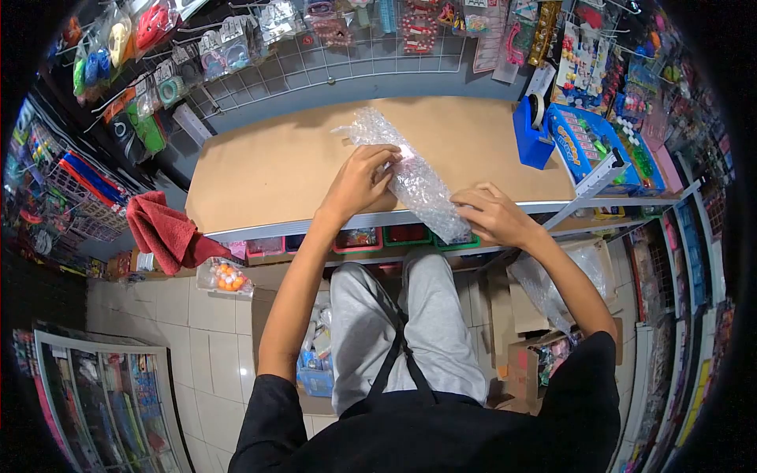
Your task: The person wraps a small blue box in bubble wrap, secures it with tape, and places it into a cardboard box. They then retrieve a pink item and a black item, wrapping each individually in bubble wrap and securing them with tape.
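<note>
A long strip of clear bubble wrap point(422, 189) lies slantwise over the brown tabletop point(276, 169), its near end hanging past the front edge. My left hand point(364, 180) is closed on its upper left side, with fingertips curled on the plastic. Something pale pinkish shows under the wrap by those fingertips, too covered to name. Lower down, my right hand point(493, 214) pinches the right edge of the wrap, with the fingers bent together.
A blue tape dispenser point(534, 134) stands at the table's right, beside a blue display box point(579, 146). A red cloth point(162, 232) hangs at the left corner. Coloured trays point(359, 239) sit under the tabletop. Cardboard boxes point(516, 370) stand on the floor. Packaged goods hang behind.
</note>
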Available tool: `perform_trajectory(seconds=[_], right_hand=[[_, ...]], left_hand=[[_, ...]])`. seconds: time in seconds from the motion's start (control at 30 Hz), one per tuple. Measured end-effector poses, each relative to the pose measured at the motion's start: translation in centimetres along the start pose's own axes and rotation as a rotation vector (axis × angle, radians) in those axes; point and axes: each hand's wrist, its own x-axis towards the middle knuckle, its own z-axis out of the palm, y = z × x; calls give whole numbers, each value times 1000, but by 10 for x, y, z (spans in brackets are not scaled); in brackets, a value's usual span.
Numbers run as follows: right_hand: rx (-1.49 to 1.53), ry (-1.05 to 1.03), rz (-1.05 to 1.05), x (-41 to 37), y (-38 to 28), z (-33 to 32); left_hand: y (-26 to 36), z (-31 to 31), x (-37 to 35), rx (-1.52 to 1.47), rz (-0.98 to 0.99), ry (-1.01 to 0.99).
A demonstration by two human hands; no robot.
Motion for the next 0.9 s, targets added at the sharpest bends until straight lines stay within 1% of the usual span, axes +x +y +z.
perform_trajectory(seconds=[0.03,0.13,0.23,0.33,0.43,0.53,0.67,0.77,0.9], right_hand=[[-47,5,-45,1,0,2],[-88,165,-107,9,-6,1],[-62,266,-184,17,-3,-5],[-90,178,-269,27,2,-19],[-118,73,-418,45,3,-28],[-61,28,-441,42,12,-14],[-68,65,-469,40,13,-8],[-59,96,-465,37,12,-3],[-42,101,-424,29,7,6]], left_hand=[[1,0,0,-4,-12,-11],[2,-1,0,-2,-12,-25],[2,0,1,5,-9,-22],[4,-1,1,11,0,-16],[4,0,0,20,8,-11],[4,0,-1,44,13,-14],[12,-2,0,106,25,-20],[4,-2,-4,225,125,-89],[3,-4,-5,265,190,-86]])
